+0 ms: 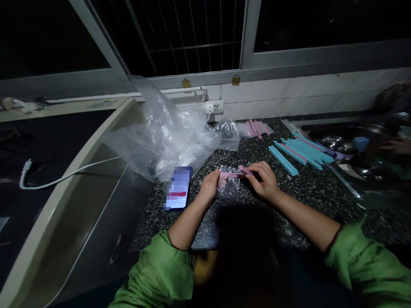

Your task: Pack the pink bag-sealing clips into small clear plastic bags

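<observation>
Near the middle of the counter, my left hand [210,186] pinches the left edge of a small clear plastic bag [228,190]. A pink strip [231,174] lies across the bag, close to its upper end; whether it is inside or on top I cannot tell. My right hand [263,182] has its fingers closed on another pink strip [245,170], tilted, at the bag's right side. To the right of that hand lies a loose pile of light blue strips [302,150] with a few pink ones among them.
A lit phone [178,188] lies left of my left hand. Behind it spreads a large crumpled plastic bag [180,141]. Bagged pink strips [257,128] lie near the wall. A sink [308,126] with metal bowls [337,144] is at right, a wall socket [216,107] behind.
</observation>
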`<control>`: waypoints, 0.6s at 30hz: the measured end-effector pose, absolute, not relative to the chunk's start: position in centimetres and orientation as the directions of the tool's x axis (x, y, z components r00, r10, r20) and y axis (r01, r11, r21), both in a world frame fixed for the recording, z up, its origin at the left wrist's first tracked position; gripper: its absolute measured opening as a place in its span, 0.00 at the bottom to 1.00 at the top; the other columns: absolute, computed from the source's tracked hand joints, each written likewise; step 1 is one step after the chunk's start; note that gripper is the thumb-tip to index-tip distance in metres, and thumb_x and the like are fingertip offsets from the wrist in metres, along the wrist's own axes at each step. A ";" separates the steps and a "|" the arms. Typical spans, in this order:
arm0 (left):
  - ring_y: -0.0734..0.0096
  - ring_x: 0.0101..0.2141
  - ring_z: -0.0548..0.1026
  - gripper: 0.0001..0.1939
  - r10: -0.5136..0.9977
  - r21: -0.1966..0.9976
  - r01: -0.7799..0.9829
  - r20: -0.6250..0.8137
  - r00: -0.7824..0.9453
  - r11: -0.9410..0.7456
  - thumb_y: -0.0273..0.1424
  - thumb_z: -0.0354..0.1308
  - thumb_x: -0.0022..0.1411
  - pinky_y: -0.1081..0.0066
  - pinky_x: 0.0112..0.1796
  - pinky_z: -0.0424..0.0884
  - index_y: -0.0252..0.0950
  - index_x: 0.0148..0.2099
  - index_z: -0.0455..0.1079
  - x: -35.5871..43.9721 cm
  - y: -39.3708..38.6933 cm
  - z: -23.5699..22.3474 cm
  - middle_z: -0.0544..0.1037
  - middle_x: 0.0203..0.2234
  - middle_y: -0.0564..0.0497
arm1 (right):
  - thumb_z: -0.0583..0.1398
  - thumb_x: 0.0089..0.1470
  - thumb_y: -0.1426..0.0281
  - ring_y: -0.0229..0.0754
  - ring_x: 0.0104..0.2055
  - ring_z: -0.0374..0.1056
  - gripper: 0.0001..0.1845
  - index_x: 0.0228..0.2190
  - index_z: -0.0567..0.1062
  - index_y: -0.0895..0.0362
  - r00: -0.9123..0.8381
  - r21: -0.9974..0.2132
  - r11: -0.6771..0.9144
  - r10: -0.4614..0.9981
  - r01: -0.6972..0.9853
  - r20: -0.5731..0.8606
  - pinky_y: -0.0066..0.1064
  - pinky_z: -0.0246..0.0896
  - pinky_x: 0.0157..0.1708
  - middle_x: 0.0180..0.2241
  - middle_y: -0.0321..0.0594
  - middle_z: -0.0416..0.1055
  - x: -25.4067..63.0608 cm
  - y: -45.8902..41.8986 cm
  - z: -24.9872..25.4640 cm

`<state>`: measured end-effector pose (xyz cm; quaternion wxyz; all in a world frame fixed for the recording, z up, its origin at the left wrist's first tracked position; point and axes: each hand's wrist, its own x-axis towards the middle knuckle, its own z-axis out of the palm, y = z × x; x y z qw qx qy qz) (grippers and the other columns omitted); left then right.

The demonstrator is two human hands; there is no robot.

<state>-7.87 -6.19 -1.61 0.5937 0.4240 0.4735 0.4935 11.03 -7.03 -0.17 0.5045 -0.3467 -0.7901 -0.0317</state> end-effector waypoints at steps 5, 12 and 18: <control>0.77 0.18 0.62 0.20 0.990 0.969 -0.207 -0.139 0.009 0.138 0.47 0.56 0.48 0.75 0.22 0.56 0.33 0.23 0.66 -8.0 -6.1 -1.4 0.69 0.15 0.55 | 0.58 0.50 0.74 0.42 0.34 0.65 0.08 0.34 0.67 0.54 -0.199 -0.321 0.739 0.520 0.592 0.830 0.37 0.62 0.33 0.30 0.39 0.70 11.6 -6.8 -0.1; 0.77 0.16 0.61 0.20 0.989 0.967 -0.210 -0.149 -0.010 0.144 0.46 0.55 0.51 0.75 0.21 0.55 0.33 0.22 0.66 -8.2 -6.0 -1.1 0.69 0.14 0.55 | 0.58 0.50 0.73 0.42 0.33 0.65 0.05 0.31 0.66 0.54 -0.148 -0.383 0.703 0.568 0.600 0.809 0.37 0.62 0.33 0.29 0.39 0.69 12.1 -6.6 -0.2; 0.78 0.16 0.61 0.20 0.988 0.969 -0.204 -0.149 -0.039 0.139 0.45 0.54 0.53 0.75 0.21 0.54 0.33 0.21 0.65 -8.2 -6.0 -1.1 0.68 0.13 0.55 | 0.58 0.51 0.72 0.41 0.32 0.65 0.02 0.29 0.67 0.54 -0.118 -0.423 0.684 0.594 0.594 0.795 0.36 0.62 0.33 0.29 0.39 0.69 12.1 -6.8 0.0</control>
